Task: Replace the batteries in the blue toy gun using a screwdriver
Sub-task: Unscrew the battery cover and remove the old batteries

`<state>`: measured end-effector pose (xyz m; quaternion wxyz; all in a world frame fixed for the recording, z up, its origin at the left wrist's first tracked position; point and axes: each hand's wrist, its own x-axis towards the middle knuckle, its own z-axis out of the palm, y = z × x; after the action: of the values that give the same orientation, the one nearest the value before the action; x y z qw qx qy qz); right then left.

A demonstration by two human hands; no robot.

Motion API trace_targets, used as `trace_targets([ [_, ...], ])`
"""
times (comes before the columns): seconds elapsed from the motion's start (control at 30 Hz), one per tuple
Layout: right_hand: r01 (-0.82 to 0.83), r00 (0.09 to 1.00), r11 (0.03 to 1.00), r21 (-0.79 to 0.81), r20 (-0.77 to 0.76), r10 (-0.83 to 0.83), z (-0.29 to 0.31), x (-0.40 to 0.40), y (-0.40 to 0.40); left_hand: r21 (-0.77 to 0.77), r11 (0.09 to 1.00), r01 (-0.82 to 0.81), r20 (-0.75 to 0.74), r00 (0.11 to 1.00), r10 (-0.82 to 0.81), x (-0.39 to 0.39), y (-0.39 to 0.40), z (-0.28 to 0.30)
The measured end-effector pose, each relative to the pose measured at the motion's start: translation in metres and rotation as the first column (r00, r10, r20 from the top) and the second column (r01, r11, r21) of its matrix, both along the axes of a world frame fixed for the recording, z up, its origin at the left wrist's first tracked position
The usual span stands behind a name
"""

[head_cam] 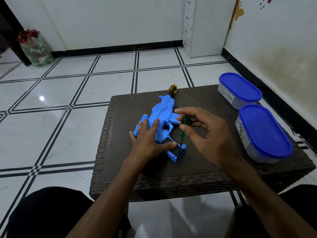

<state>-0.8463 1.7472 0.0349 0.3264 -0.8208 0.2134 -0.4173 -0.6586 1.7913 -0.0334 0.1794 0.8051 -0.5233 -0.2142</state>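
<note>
- The blue toy gun [162, 117] lies flat near the middle of the dark woven desk [197, 162], its yellow-and-black muzzle reaching the far edge and its grip pointing toward the near edge.
- The left hand [147, 140] lies palm down on the rear of the gun, fingers straight and spread, thumb on the black panel of the grip.
- The right hand [205, 133] pinches the green handle of a screwdriver [183, 127] between thumb and fingertips, the other fingers loosely curled.
- The screwdriver stands nearly upright, its tip down at the bottom of the grip.
- Two clear tubs with blue lids sit along the right edge of the desk: one [240, 91] at the far right corner, the other [264, 133] just nearer, well apart from the gun.
</note>
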Motion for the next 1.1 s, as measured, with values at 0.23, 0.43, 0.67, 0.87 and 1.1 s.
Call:
trace_targets([
  [0.23,-0.052,0.999,0.998,-0.034,-0.018,0.052,-0.0029,-0.0003,-0.0004,0.001,1.000,0.009,0.004,1.000,-0.009,-0.0001,0.0004,0.0010],
  [0.43,-0.057,0.998,0.998,-0.017,-0.002,0.056,-0.0010,0.0001,0.0001,0.001,1.000,0.005,-0.002,1.000,-0.005,0.0001,0.0012,0.0005],
  [0.67,-0.082,0.995,0.996,-0.042,-0.060,0.079,-0.0007,-0.0012,0.0007,0.005,1.000,0.011,0.011,1.000,-0.011,0.0000,0.0011,0.0016],
  [0.87,-0.048,0.998,0.997,-0.058,-0.047,0.045,-0.0017,0.0007,0.0004,-0.007,1.000,-0.002,0.007,1.000,0.002,0.0004,0.0003,-0.0009],
  [1.1,-0.063,0.996,0.993,-0.095,-0.068,0.057,-0.0019,-0.0023,0.0002,-0.004,1.000,0.004,0.001,1.000,-0.004,0.0000,0.0009,0.0001],
])
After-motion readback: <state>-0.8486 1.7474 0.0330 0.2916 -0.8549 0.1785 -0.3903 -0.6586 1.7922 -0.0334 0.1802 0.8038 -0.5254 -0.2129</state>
